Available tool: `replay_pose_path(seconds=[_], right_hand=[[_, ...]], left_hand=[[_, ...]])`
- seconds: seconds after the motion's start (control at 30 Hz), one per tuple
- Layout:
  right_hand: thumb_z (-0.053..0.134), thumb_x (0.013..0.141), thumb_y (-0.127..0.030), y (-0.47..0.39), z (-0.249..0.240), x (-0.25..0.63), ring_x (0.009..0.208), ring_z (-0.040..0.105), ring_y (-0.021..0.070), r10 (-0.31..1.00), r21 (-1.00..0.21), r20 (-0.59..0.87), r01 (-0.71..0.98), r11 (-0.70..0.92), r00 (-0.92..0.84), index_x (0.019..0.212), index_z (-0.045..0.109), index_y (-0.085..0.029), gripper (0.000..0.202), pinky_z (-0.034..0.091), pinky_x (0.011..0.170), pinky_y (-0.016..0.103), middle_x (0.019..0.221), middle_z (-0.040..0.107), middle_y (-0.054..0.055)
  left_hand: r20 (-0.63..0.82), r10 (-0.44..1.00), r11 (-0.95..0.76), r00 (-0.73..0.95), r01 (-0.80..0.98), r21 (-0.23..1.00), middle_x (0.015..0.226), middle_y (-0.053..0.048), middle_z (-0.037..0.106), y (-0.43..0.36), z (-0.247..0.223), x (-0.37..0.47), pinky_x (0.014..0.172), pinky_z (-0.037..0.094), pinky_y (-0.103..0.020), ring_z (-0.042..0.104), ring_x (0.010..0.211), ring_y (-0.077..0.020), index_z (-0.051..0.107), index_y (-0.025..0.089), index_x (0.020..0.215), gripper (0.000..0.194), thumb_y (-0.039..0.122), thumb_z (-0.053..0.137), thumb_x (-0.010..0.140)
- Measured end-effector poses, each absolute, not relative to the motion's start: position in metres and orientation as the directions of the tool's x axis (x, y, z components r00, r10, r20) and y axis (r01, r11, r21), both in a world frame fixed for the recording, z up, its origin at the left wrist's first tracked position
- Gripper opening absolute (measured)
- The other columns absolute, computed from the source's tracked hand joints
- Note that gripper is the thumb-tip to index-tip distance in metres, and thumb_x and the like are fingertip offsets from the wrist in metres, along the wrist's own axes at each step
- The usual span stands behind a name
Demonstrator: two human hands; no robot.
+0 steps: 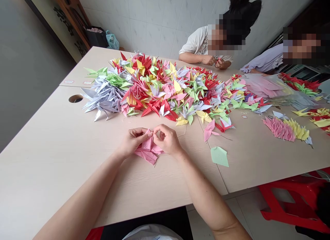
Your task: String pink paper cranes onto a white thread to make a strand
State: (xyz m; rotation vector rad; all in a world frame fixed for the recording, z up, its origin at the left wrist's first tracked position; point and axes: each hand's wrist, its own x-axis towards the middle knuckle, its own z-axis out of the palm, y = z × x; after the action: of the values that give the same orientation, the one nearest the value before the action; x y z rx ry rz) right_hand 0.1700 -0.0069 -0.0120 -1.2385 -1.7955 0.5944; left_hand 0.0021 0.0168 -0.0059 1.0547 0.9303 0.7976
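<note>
My left hand (pixel 134 141) pinches a pink folded paper crane (pixel 146 143) between thumb and fingers, just above the table. Right beside it, my right hand (pixel 167 139) is closed in a pinch at the crane's upper tip. What lies between those fingertips is too small to make out. More pink cranes (pixel 149 155) are bunched below both hands, partly hidden by them. A thin pale thread (pixel 184 131) shows on the table just right of my right hand.
A wide heap of coloured paper cranes (pixel 160 85) covers the table's (pixel 64 147) far middle. A loose pink crane (pixel 210 130) and a green paper piece (pixel 220 156) lie to the right. Two people (pixel 196 44) sit across. A red stool (pixel 291 202) stands lower right.
</note>
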Motion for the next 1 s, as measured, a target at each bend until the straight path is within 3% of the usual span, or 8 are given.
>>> replay_pose_path(seconds=[0.23,0.33,0.43,0.53,0.63,0.8,1.0], right_hand=[[0.054,0.077,-0.016,-0.007,-0.015,0.169,0.052,0.041,0.0096,0.932,-0.791,0.352,0.505,0.344,-0.084,0.076,0.052,-0.022,0.006,0.036,0.055,0.024,0.073,0.058,-0.003],[0.055,0.080,-0.022,-0.006,-0.013,0.170,0.050,0.039,0.0089,0.962,-0.876,0.270,0.405,0.261,-0.037,0.077,0.055,-0.020,0.003,0.034,0.052,0.023,0.069,0.055,-0.003],[0.056,0.082,-0.030,-0.005,-0.011,0.173,0.058,0.047,0.0102,0.986,-0.956,0.162,0.244,0.165,-0.031,0.079,0.058,-0.018,0.012,0.038,0.057,0.023,0.073,0.058,-0.001],[0.059,0.081,-0.036,-0.002,-0.010,0.177,0.070,0.054,0.0126,0.991,-0.990,0.046,0.129,0.063,-0.126,0.079,0.061,-0.016,0.019,0.043,0.066,0.024,0.078,0.062,0.001],[0.061,0.079,-0.038,-0.001,-0.011,0.179,0.069,0.054,0.0122,0.983,-0.993,-0.013,0.119,0.009,-0.182,0.077,0.062,-0.015,0.023,0.043,0.065,0.024,0.074,0.061,0.001],[0.062,0.079,-0.039,-0.001,-0.013,0.180,0.063,0.050,0.0107,0.981,-0.992,-0.021,0.127,0.004,-0.191,0.074,0.059,-0.015,0.025,0.041,0.059,0.023,0.070,0.057,-0.001],[0.057,0.083,-0.040,-0.002,-0.017,0.173,0.068,0.050,0.0116,0.984,-0.995,0.048,0.081,0.062,-0.172,0.078,0.054,-0.017,0.024,0.043,0.065,0.024,0.073,0.054,-0.001]], left_hand=[[-0.206,0.898,0.268,0.389,-0.111,0.957,0.070,-0.002,0.067,0.017,-0.007,0.003,0.053,0.043,-0.022,0.055,0.057,-0.0116,0.069,0.014,0.080,0.037,0.046,0.080,0.064],[-0.175,0.910,0.228,0.376,-0.101,0.968,0.067,0.001,0.064,0.017,-0.011,0.003,0.051,0.040,-0.021,0.052,0.056,-0.0100,0.066,0.015,0.079,0.036,0.046,0.080,0.066],[-0.145,0.922,0.176,0.360,-0.055,0.983,0.065,0.001,0.060,0.018,-0.014,0.003,0.051,0.038,-0.020,0.049,0.055,-0.0089,0.065,0.014,0.077,0.036,0.045,0.079,0.067],[-0.140,0.919,0.160,0.370,-0.024,0.987,0.066,0.001,0.061,0.019,-0.015,0.003,0.054,0.039,-0.021,0.050,0.057,-0.0096,0.065,0.014,0.076,0.036,0.046,0.079,0.067],[-0.153,0.914,0.174,0.375,-0.022,0.985,0.066,0.000,0.063,0.019,-0.013,0.003,0.055,0.041,-0.022,0.052,0.058,-0.0109,0.067,0.013,0.076,0.038,0.048,0.079,0.066],[-0.191,0.900,0.212,0.391,-0.011,0.977,0.065,-0.001,0.065,0.018,-0.011,0.003,0.054,0.041,-0.022,0.053,0.057,-0.0114,0.070,0.013,0.078,0.039,0.049,0.079,0.065],[-0.207,0.890,0.235,0.406,-0.019,0.972,0.067,-0.002,0.067,0.019,-0.012,0.003,0.056,0.043,-0.022,0.055,0.058,-0.0119,0.071,0.013,0.075,0.038,0.047,0.081,0.062]])
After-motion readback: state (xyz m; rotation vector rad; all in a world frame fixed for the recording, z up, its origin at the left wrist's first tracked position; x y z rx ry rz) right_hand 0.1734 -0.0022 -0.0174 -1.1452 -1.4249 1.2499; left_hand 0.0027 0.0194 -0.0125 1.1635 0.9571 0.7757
